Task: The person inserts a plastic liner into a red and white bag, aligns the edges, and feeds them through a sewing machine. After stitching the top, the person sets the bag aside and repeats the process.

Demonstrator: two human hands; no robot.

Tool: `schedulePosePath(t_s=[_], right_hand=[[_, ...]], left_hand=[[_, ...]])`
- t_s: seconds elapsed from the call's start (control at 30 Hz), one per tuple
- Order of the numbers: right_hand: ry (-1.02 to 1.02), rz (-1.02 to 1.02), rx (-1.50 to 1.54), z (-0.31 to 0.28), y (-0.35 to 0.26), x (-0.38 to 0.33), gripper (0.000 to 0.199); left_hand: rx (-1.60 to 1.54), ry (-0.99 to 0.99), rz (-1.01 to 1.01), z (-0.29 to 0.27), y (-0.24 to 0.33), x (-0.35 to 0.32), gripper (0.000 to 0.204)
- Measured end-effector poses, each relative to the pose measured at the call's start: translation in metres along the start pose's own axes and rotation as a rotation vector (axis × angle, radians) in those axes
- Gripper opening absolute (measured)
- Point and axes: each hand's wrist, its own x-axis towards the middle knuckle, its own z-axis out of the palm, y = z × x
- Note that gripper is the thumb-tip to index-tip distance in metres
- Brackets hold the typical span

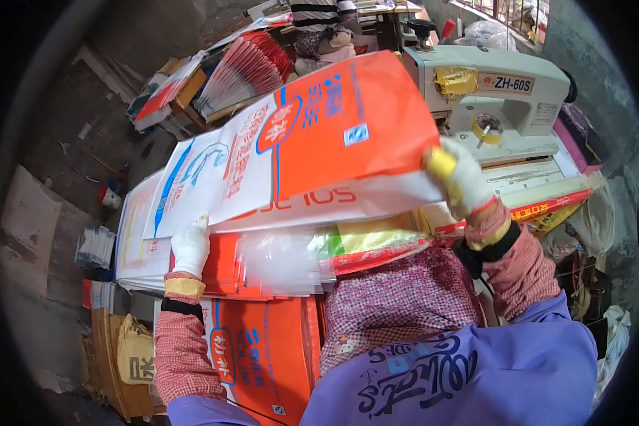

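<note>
A large orange and white printed packaging bag (348,135) is stretched flat and tilted in front of me. My right hand (465,181), in a white glove with yellow tape on a finger, pinches its right end. My left hand (191,248), also gloved in white, grips the lower edge near its left end. Beneath the lifted bag lies a stack of similar bags (138,259), with clear plastic liners (280,261) partly on top. Another orange bag pile (263,348) rests lower down, beside my lap.
A pale industrial sewing machine (504,78) stands at the far right, with yellow tape on its head. Fanned-out bags (241,74) lie at the far left, near another person (316,28). Beside my left arm is a wooden board (110,355).
</note>
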Motion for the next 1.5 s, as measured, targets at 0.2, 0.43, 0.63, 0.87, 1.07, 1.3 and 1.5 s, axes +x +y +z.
schedulePosePath(t_s=[0.2,0.43,0.63,0.87,1.07,1.3,1.5], right_hand=[[-0.023,-0.354,-0.853,-0.027,0.059,-0.029,0.026],[-0.354,0.205,-1.087,0.076,0.047,-0.031,0.04],[-1.319,0.022,-0.513,0.103,-0.013,-0.042,0.032],[-0.412,-0.38,-1.267,0.072,-0.025,0.1,0.046],[-0.723,0.292,-1.339,0.04,0.041,0.084,0.056],[-0.545,0.232,-1.602,0.025,0.062,0.047,0.053],[-0.53,0.12,-1.377,0.057,0.083,0.038,0.052]], left_hand=[[-0.048,0.271,0.022,0.055,0.008,0.009,0.033],[-0.034,0.071,-0.087,0.106,-0.074,0.037,0.023],[-1.547,-0.064,-0.633,0.139,-0.17,-0.076,0.022],[-2.032,-0.247,-0.48,0.028,0.004,-0.247,0.057],[-2.166,-0.06,-0.643,-0.022,0.102,-0.283,0.052],[-1.741,-0.196,-0.413,0.003,0.131,-0.286,0.035],[-2.069,0.278,-0.679,0.001,0.108,-0.301,0.027]])
